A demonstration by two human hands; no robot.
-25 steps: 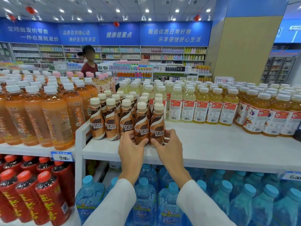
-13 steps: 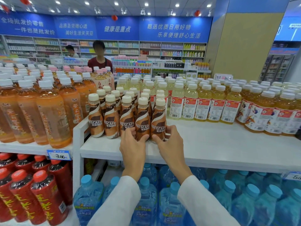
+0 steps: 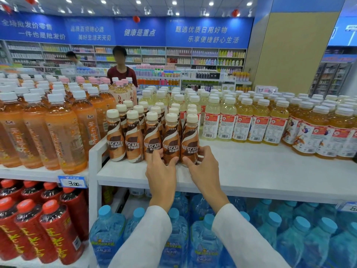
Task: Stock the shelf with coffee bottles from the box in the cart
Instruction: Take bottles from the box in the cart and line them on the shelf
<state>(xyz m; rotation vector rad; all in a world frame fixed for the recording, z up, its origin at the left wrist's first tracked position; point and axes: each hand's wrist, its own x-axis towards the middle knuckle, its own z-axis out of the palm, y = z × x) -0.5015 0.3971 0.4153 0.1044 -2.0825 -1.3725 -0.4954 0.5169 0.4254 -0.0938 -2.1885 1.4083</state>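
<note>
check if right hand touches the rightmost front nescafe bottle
Touching: the head view shows the right hand gripping the base of the rightmost front Nescafe bottle with thumb and fingers.

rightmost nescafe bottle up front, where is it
Head view, centre: rightmost Nescafe bottle stands on the white shelf in the right hand, left of the yellow drinks.

Round ceiling lights are shining down brightly and evenly, so the whole shop is looking well lit. My left hand and right hand are casting only faint, soft shadows on the white shelf, which is glowing almost washed out. Small highlights are glinting on the coffee bottles, while the water bottles below are sitting in dimmer shade. The wide lens is bending the shelf edges and the banner into curves and stretching my sleeves. The far shelves are looking soft.
</note>
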